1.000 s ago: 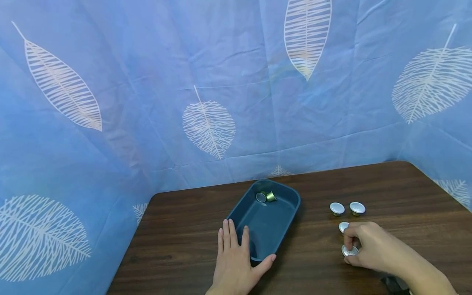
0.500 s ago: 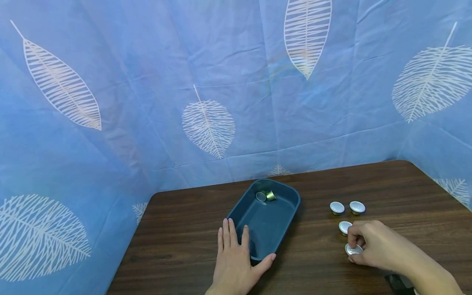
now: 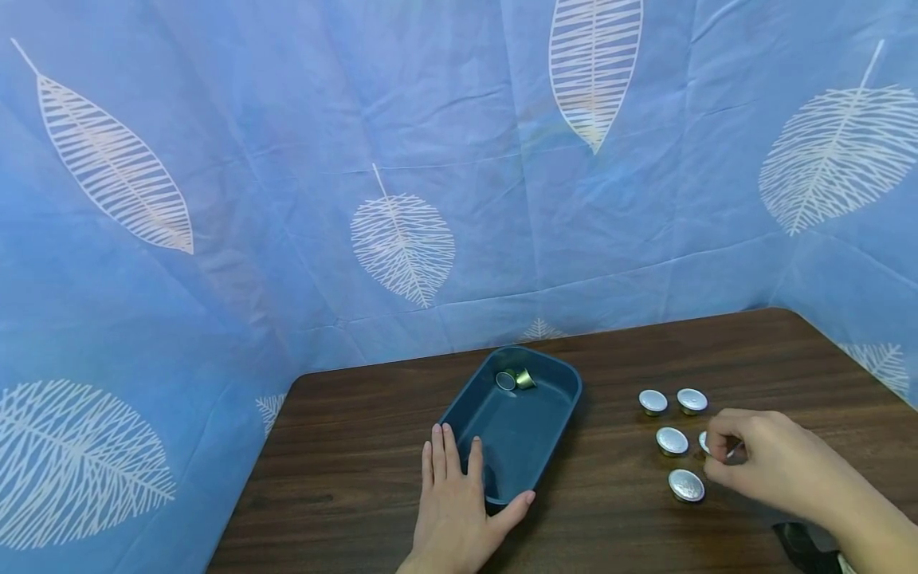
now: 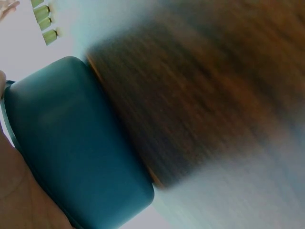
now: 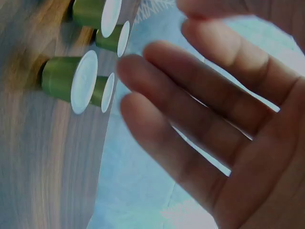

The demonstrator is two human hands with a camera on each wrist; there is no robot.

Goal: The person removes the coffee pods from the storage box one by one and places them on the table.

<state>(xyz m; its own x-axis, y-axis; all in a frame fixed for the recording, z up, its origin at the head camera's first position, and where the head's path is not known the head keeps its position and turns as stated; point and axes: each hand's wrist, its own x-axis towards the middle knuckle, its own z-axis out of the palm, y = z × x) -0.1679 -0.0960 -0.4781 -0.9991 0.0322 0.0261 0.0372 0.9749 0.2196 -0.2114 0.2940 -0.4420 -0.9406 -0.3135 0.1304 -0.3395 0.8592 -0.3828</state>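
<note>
In the head view my left hand point(image 3: 455, 502) lies on the near end of a dark blue-green tray point(image 3: 570, 391), fingers straight along its left side and thumb at the near rim. My right hand point(image 3: 767, 454) is bent over a green coffee capsule point(image 3: 704, 440) with a foil lid, which it partly hides. Around it stand a front capsule point(image 3: 686, 485), a middle-left capsule point(image 3: 672, 440) and two back capsules point(image 3: 653, 401), lids up. The right wrist view shows relaxed fingers point(image 5: 176, 143) with nothing between them, close to a large-looking capsule point(image 5: 62, 78).
Inside the tray, at its far end, two green capsules point(image 3: 524, 379) lie on their sides. The brown wooden table point(image 3: 344, 446) backs onto a blue leaf-print curtain point(image 3: 287, 199). A dark strap point(image 3: 799, 546) shows below the right wrist.
My right hand has let go of the front capsule, which stands slightly right of where it was, and has moved right and away from me to another capsule. The left hand stays put.
</note>
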